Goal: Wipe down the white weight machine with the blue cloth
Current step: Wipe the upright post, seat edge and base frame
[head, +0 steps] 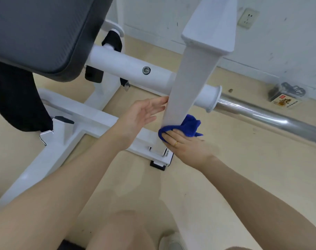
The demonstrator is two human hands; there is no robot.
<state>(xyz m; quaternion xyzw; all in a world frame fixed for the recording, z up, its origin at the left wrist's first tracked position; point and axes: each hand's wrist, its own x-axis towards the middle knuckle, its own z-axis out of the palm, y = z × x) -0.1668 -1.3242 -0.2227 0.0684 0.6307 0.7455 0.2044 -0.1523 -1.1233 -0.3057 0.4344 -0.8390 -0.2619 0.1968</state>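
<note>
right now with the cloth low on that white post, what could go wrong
1. The right hand presses the blue cloth against the white upright post near its base; wiping lower could catch fingers on the bracket there.
2. The left hand only rests open against the post, so it may slip.
3. The chrome bar juts out beside the cloth and could be bumped.

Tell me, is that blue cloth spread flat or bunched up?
Bunched up. The blue cloth is crumpled into a wad, pressed by the right hand against the white square upright post, loose folds sticking out sideways.
</note>
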